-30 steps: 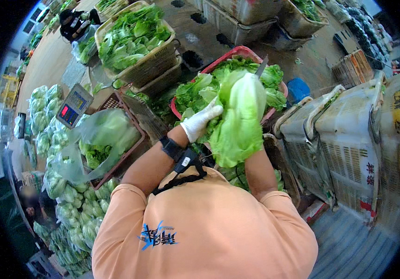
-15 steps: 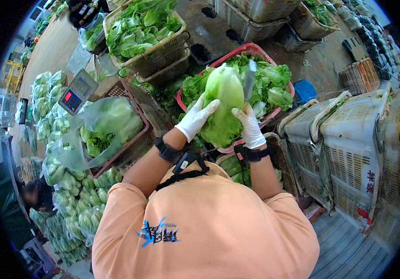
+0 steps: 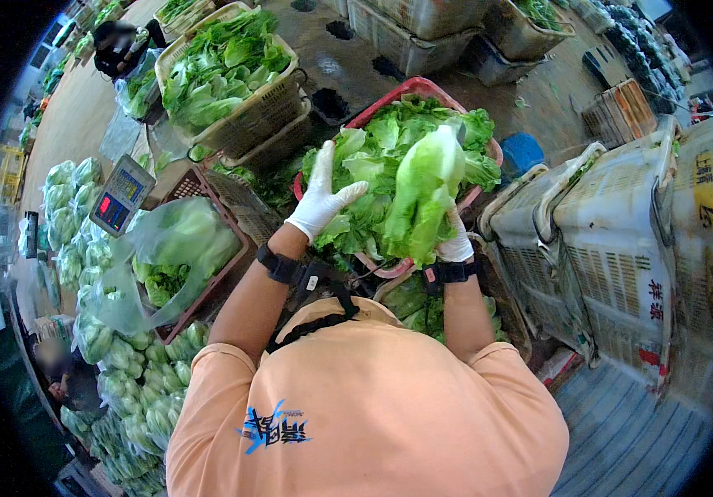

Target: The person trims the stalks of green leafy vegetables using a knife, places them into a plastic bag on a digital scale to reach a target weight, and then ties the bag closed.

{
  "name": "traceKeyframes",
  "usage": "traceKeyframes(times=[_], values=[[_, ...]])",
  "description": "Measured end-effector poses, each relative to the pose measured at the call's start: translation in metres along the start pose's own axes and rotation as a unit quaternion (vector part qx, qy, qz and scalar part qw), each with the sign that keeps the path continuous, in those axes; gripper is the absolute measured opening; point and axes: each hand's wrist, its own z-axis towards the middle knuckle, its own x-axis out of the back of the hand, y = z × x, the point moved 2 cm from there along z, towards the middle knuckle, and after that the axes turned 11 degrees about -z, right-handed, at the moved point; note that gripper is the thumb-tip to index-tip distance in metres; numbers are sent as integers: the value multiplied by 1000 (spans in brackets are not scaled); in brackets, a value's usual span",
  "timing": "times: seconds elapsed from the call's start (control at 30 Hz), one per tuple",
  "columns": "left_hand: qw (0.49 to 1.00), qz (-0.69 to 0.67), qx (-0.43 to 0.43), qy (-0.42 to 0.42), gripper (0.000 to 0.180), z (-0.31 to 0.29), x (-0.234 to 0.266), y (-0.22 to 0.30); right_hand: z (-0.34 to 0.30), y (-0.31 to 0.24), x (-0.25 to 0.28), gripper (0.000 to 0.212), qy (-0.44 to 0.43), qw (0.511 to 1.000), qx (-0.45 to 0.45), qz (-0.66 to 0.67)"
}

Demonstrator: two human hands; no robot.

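One head of lettuce (image 3: 427, 195) up in the air right now, and I'm standing here watching it way too closely. It's over the near right part of a red basket (image 3: 431, 85) that's heaped with loose green leaves (image 3: 373, 137).

Hands check, both in white gloves: the left hand (image 3: 323, 197) is empty, fingers spread and thumb out, over the left side of the basket and apart from the lettuce. The right hand (image 3: 457, 242) is mostly tucked behind the head and seems to be what's carrying it. Its fingers are hidden, so I can't tell if it's got anything else back there.

How far along? I'd call it mid-job. On the done side, there's a big stack of bagged greens (image 3: 137, 360) on the left. Next to it a brownish-red crate (image 3: 184, 187) holds a clear plastic bag (image 3: 112, 290) with lettuce inside, loose end flopped over the rim, so that one doesn't look closed up. A scale (image 3: 123, 195) with a lit display sits just beyond.

Left to do: the head in the air, at least, since it isn't bagged. More lettuce (image 3: 413, 302) peeks out by the person's chest too. Can't say whether the basket's leaves are trimmings or stock.
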Motion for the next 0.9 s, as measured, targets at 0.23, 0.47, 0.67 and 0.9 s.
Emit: traceKeyframes(times=[0.23,0.47,0.67,0.9], values=[[812,-520,232,-130,57,-23,-38,9,-6,-29,-65,43,-21,950,36,-309],[795,-582,167,-32,60,-38,-3,-1,2,-35,-91,53,37,909,128,-395],[850,-511,120,37,71,-51,23,1,19,0,-123,58,4,876,184,-446],[906,-419,47,-42,111,-75,75,28,16,25,-159,37,-114,977,71,-163]])
